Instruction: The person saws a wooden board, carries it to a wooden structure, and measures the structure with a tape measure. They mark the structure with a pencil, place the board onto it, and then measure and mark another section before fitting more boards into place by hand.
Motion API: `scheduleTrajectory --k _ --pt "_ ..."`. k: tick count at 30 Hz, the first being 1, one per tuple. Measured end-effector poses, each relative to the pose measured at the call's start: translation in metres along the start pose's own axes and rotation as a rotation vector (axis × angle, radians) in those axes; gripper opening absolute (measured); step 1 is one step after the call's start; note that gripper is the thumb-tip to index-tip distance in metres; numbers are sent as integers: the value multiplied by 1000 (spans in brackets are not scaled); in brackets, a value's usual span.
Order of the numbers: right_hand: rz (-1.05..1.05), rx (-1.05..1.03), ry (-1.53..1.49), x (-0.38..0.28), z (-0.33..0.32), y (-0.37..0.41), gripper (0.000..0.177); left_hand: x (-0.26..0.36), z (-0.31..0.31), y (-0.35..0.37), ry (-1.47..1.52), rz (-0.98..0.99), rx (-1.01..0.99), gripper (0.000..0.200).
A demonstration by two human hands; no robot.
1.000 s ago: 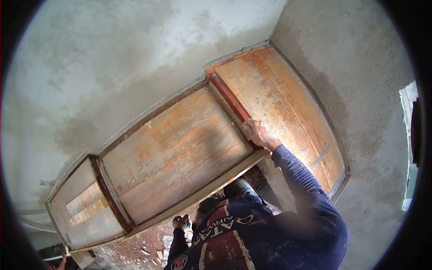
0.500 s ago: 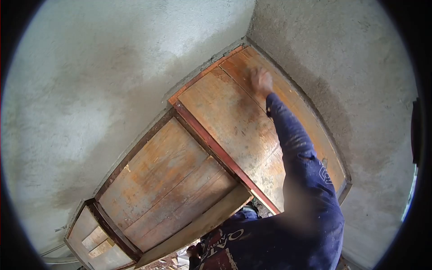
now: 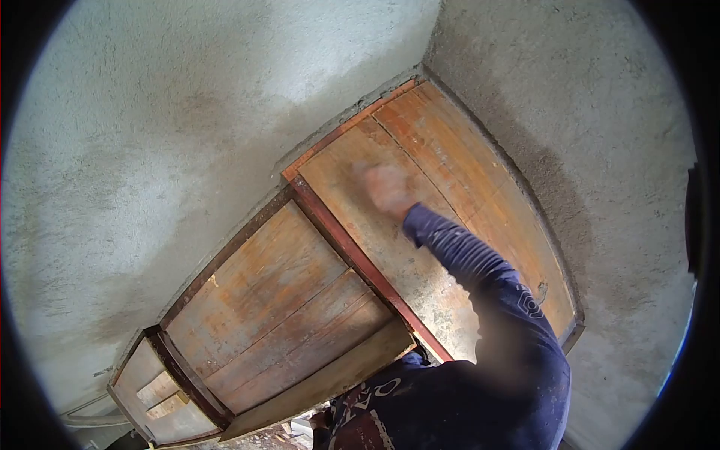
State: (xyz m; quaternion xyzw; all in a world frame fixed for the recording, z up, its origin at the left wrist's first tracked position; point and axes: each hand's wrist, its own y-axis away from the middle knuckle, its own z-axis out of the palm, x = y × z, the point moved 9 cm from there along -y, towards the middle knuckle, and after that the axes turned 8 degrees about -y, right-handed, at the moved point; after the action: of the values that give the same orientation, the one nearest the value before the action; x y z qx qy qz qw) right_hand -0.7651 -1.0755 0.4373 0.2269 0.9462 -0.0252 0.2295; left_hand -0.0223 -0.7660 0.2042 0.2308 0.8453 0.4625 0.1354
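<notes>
Reaching right hand (image 3: 388, 189) over boards (image 3: 442, 150) at 1 o'clock, blurred, grip and contact unclear | arm outstretched, apparently to span past red strip (image 3: 360, 274) | left hand (image 3: 321, 418) near plank (image 3: 330, 382), 6 o'clock, grasp unclear

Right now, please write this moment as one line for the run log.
right hand: blurred, over upper boards; contact: unclear; left hand: low, partly hidden; red strip: beside upper boards

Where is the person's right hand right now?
In the head view, the right hand is right of center, over the upper-right wooden boards, just beyond the red strip. Blur hides whether it touches them.
</notes>
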Motion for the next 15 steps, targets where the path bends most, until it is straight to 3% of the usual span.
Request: scheduleTrajectory --k 1,4,6,8,9,11,13,15 --pt "11 -65 -54 -18 9 5 28 0 -5 -5 0 3 3 31" --pt "31 0 -48 -24 -25 10 30 0 -17 -17 -11 15 20 31" --pt "-29 229 -111 31 -44 1 31 2 -27 -24 -17 25 27 31" --pt "161 344 -94 90 -99 11 31 5 -32 -31 -25 36 29 31" --pt "235 243 133 117 -112 14 32 6 -35 -35 -27 39 29 31" --pt "454 534 -63 200 -141 41 34 8 -40 -39 -33 44 33 31" --pt "641 502 123 252 -142 51 36 9 -41 -39 -40 44 32 31" --pt "629 494 89 250 -128 53 35 11 -40 -39 -44 43 30 31"
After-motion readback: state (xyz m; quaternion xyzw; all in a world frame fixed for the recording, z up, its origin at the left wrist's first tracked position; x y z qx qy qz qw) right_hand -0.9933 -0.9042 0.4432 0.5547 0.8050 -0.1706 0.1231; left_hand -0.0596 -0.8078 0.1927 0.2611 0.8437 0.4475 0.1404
